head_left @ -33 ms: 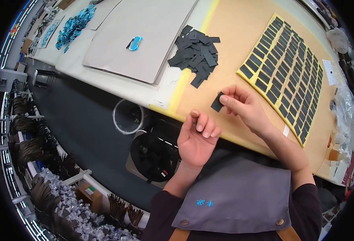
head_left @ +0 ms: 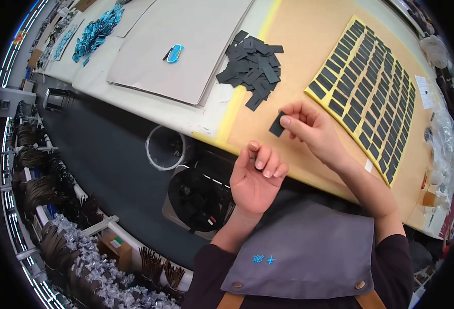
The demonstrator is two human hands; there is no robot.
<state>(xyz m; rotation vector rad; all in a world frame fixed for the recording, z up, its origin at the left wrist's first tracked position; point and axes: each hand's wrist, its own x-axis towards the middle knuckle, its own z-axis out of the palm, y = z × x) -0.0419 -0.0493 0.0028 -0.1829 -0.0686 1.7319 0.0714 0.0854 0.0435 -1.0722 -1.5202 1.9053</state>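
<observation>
R hand (head_left: 317, 135) pinches blk rect. tab (head_left: 276, 126) nr tab pile (head_left: 252, 67); prob. light, stiffish, hold by edges. L hand (head_left: 258, 180), farther frm pile, half-curled; can't tell if gripping.

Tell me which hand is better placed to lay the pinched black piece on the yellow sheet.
Right, probably: the right hand pinches the black piece and is nearer the yellow sheet. The left hand is farther off, palm up and half curled; whether it holds anything is unclear.
</observation>
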